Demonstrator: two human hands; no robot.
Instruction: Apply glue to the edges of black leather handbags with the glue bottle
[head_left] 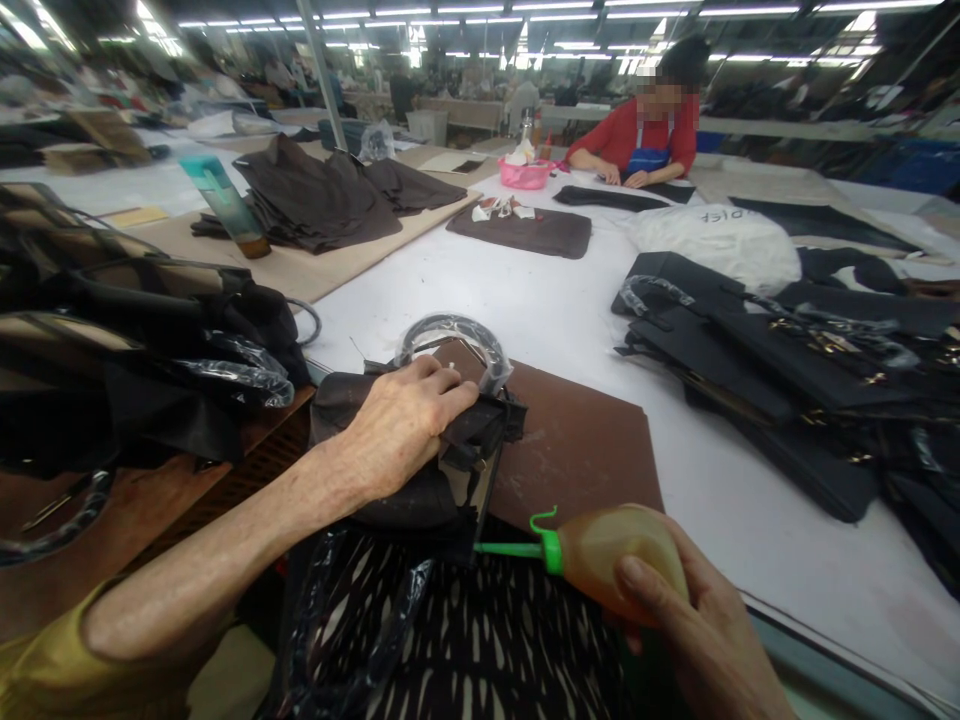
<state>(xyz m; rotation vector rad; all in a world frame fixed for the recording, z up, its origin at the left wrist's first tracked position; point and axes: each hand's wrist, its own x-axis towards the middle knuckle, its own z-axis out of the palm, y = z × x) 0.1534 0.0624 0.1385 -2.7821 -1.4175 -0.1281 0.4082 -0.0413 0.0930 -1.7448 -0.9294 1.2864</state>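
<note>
I count two hands working: the right hand [720, 620] has its fingers closed around one squeeze bottle [619, 560], whose green nozzle points leftward from them. The nozzle's tip is right at the lower edge of one black bag [420, 510]; whether they touch, I can't tell. The left hand [420, 420] lies over that bag, fingers bent across its upper part; their tips are hidden, so I can't tell whether they grip it. I see two plastic-wrapped handles: one handle [495, 362] arches just beyond the left fingers, the other handle [397, 625] hangs below them. One brown board [585, 440] lies to the right of the left fingers, between them and the pile of black bags [787, 370]; overlap keeps me from counting that pile. More bags [150, 320] crowd the left forearm. Well beyond the fingers, I count one teal bottle [221, 200], one pink basket [525, 176], one white bundle [720, 240] and one red-sleeved co-worker [600, 150] at the white table [390, 280].
</note>
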